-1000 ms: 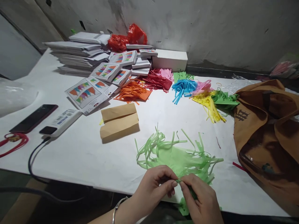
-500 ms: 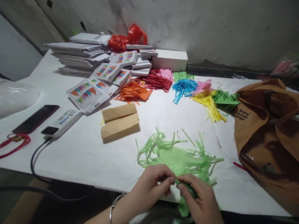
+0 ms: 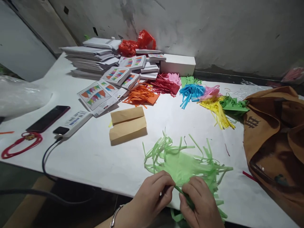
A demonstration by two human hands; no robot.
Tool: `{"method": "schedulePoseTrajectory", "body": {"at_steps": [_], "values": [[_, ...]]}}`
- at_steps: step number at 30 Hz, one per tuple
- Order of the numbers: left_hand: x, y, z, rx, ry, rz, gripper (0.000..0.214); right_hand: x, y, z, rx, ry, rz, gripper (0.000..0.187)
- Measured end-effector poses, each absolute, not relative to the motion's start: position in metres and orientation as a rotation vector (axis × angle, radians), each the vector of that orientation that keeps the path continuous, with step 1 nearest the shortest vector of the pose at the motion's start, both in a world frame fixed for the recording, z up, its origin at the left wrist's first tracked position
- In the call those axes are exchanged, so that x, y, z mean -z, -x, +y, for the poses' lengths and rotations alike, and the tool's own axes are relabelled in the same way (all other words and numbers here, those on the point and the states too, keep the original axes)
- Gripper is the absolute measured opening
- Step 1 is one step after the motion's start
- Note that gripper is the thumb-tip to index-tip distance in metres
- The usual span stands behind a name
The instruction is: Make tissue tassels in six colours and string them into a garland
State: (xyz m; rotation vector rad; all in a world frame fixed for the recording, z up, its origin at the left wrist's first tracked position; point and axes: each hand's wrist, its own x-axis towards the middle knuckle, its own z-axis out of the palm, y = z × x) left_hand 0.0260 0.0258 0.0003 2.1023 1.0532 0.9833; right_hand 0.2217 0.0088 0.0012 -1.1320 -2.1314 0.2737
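Observation:
A light green sheet of fringed tissue paper (image 3: 182, 161) lies at the near edge of the white table (image 3: 90, 155), its cut strips fanning outward. My left hand (image 3: 152, 196) and my right hand (image 3: 199, 202) meet at the sheet's near edge, both with fingers closed in a pinch on a rolled or twisted part of the green paper between them. Some green paper hangs below my right hand, over the table edge. A thin bracelet circles my left wrist.
Two folded brown paper pieces (image 3: 127, 123) lie left of the green sheet. Behind are fringed papers in orange (image 3: 141, 95), red, blue (image 3: 191, 91), pink and yellow (image 3: 217, 109). Printed packs (image 3: 98, 95), a phone (image 3: 48, 118), a power bank with cable (image 3: 72, 123) and a brown bag (image 3: 275, 142) surround them.
The view has shifted, so everything sits a little to the right and lower. My hands have stayed pinched on the green paper, working it closer to the sheet's edge.

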Motion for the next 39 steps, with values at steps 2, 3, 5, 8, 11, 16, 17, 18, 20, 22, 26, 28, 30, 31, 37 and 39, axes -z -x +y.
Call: {"method": "schedulePoseTrajectory", "body": {"at_steps": [2,3,5,8,11,16,17,18,20,22,26,28,30,31,37,39], "values": [[-0.004,-0.022,0.028,-0.954,-2.117,1.014,0.017,0.003,-0.218,0.008,-0.329,1.098,-2.158,0.009],[-0.006,-0.020,0.030,-0.936,-2.130,1.004,0.016,0.006,-0.216,0.008,-0.338,1.078,-2.160,0.009],[-0.010,-0.016,0.032,-0.913,-2.154,1.003,0.015,0.010,-0.211,0.009,-0.335,1.052,-2.150,0.010],[-0.015,-0.008,0.037,-0.987,-2.137,1.057,0.015,0.014,-0.212,0.013,-0.304,1.043,-2.149,0.012],[-0.020,0.010,0.053,-1.224,-1.899,1.285,0.013,0.017,-0.223,0.015,-0.209,1.147,-2.113,0.042],[-0.018,0.062,0.104,-1.609,-1.462,1.830,0.017,0.032,-0.240,0.014,-0.081,1.230,-2.082,0.041],[-0.016,0.072,0.113,-1.588,-1.495,1.926,0.019,0.037,-0.240,0.014,-0.047,1.171,-2.159,0.040],[-0.013,0.080,0.120,-1.541,-1.564,2.019,0.022,0.042,-0.239,0.014,-0.006,1.120,-2.240,0.039],[-0.007,0.088,0.125,-1.441,-1.749,2.186,0.029,0.053,-0.235,0.014,0.093,1.062,-2.344,0.035],[-0.003,0.080,0.118,-1.432,-1.961,2.203,0.035,0.061,-0.230,0.015,0.188,1.026,-2.332,0.029],[0.007,0.022,0.076,-0.946,-2.494,1.310,0.044,0.064,-0.233,0.015,0.212,0.978,-2.229,0.026],[0.015,-0.011,0.054,-0.602,-2.600,0.912,0.057,0.061,-0.241,0.015,0.193,0.944,-2.249,0.026],[0.024,-0.033,0.040,-0.492,-2.598,0.856,0.047,0.057,-0.250,0.014,0.191,0.913,-2.296,0.026],[0.029,-0.039,0.036,-0.490,-2.590,0.876,0.038,0.057,-0.255,0.013,0.199,0.909,-2.320,0.027],[0.038,-0.032,0.039,-0.617,-2.450,0.888,0.021,0.056,-0.264,0.007,0.094,0.978,-2.309,0.025],[0.037,-0.031,0.042,-0.647,-2.390,0.990,0.020,0.052,-0.260,0.010,-0.026,1.080,-2.238,0.020]]}}
